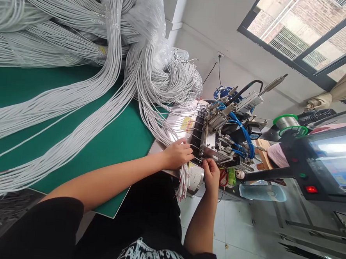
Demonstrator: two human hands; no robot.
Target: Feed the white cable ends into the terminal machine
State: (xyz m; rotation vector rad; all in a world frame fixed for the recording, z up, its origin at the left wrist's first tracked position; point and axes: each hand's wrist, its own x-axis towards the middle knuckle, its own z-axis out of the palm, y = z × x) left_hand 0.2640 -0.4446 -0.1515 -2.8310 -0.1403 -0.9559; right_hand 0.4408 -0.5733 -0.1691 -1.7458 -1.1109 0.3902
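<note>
My left hand [177, 154] is closed around a bundle of thin white cables [158, 130], whose loose ends [183, 183] hang below it, some with reddish tips. From the left hand a single cable runs across to my right hand [211, 173]. There, thumb and forefinger pinch the end of that cable at the front corner of a benchtop machine [211, 141] with metal blocks and blue air hoses. Several other cables lie side by side across the machine's black feed edge [198, 127]. The pinched tip itself is too small to make out.
Large bundles of white cable [71, 17], partly in plastic, cover the green table [118, 136]. A solder-like wire spool [289, 123] stands behind the machine. To the right is a control screen [332, 162] with a lit red button. A white roll [196, 176] sits below my hands.
</note>
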